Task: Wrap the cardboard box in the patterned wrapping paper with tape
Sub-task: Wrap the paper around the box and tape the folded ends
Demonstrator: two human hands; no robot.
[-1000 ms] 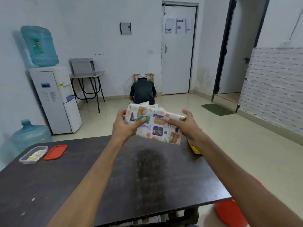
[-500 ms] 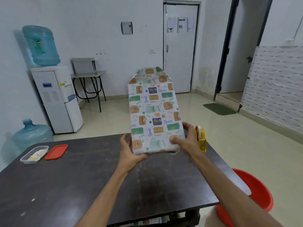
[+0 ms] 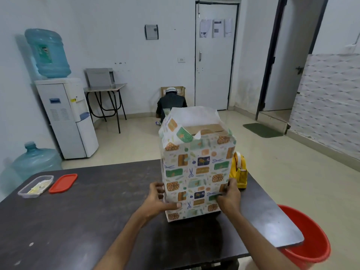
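Box (image 3: 212, 128) between left hand (image 3: 158, 199), right hand (image 3: 230, 197)

Box (image 3: 203, 128): only top strip visible; rest under wrapping paper (image 3: 196, 172). Tape dispenser (image 3: 240, 172): left part behind box, base partly behind right hand (image 3: 228, 197). Bucket (image 3: 311, 240): partly under tabletop (image 3: 97, 211), cut by bottom edge. Door sheets (image 3: 216, 28): too small to read. Container (image 3: 36, 187): contents unclear.
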